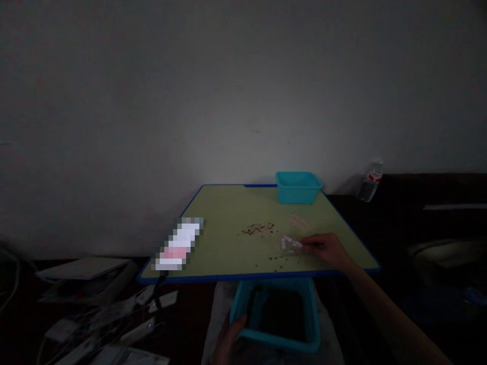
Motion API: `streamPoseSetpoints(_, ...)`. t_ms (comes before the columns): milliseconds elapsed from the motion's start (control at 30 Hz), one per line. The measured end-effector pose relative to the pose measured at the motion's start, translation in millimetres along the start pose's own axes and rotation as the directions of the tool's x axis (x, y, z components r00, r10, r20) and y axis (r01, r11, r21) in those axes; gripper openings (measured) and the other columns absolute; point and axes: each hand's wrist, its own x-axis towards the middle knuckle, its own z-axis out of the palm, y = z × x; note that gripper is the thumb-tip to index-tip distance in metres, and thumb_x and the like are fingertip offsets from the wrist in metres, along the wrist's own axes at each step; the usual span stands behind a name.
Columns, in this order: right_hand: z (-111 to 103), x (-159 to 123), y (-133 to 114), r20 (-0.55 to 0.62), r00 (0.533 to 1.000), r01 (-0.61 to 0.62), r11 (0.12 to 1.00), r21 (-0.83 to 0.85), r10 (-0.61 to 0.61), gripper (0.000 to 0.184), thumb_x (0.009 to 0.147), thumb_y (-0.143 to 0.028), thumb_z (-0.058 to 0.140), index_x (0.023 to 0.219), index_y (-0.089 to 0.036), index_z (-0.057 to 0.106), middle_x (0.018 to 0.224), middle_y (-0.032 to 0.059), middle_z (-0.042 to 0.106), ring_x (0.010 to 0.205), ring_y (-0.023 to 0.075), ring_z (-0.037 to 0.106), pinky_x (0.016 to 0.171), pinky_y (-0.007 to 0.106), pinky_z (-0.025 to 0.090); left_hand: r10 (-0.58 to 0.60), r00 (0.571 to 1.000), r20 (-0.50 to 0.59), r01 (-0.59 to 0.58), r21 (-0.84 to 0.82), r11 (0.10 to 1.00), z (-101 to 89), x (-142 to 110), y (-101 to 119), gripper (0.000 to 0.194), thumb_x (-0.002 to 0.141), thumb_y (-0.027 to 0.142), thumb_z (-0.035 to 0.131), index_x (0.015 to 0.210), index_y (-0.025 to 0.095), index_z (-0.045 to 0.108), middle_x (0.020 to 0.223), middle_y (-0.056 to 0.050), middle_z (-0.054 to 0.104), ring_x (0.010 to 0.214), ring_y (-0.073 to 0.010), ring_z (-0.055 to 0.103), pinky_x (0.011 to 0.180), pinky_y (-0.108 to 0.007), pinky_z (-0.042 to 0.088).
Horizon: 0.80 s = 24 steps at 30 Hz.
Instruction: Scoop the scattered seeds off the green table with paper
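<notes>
My right hand (323, 249) is closed on a small clear plastic piece with pale pink-white patches (291, 244), held low over the tabletop; its exact kind is unclear in the dim light. Below the table's front edge, my left hand (230, 337) grips the left rim of a turquoise plastic basin (281, 342) whose inside looks dark. A pile of dark and pale grains (261, 229) lies mid-table. Pale grains (299, 221) form another patch to its right. Several dark grains (281, 266) are scattered between the clear piece and the front edge.
The small table (216, 213) has a blue rim. A second turquoise basin (298, 195) stands at its back right. On the left rests a blurred-out phone-like screen (178, 244). Cables and power strips (139, 330) clutter the lower left. A plastic packet (371, 182) leans by the wall.
</notes>
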Motion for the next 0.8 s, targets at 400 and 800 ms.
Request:
streamPoseSetpoints(400, -6, -35, 2, -0.033, 0.998, -0.06, 0.998, 0.003, 0.06, 0.021, 0.079, -0.027, 0.062, 0.095, -0.026, 0.075, 0.092, 0.001, 0.074, 0.081, 0.0225, 0.069, 0.072, 0.032, 0.053, 0.044, 0.999, 0.019, -0.045, 0.026, 0.999, 40.0, -24, -6, 0.067, 0.073, 0.034, 0.066, 0.134, 0.022, 0.039, 0.114, -0.014, 0.066, 0.097, -0.0331, 0.066, 0.085, -0.05, 0.05)
streamPoseSetpoints(800, -4, -50, -23, 0.042, 0.997, -0.064, 0.995, 0.08, 0.061, 0.018, 0.081, -0.031, 0.062, 0.093, -0.028, 0.075, 0.09, -0.0002, 0.074, 0.081, 0.0208, 0.069, 0.074, 0.03, 0.052, 0.081, 0.995, 0.055, -0.084, 0.066, 0.994, 47.3, -33, 0, 0.056, 0.074, 0.036, 0.064, 0.125, 0.022, 0.045, 0.107, -0.011, 0.067, 0.092, -0.0296, 0.066, 0.072, -0.04, 0.054)
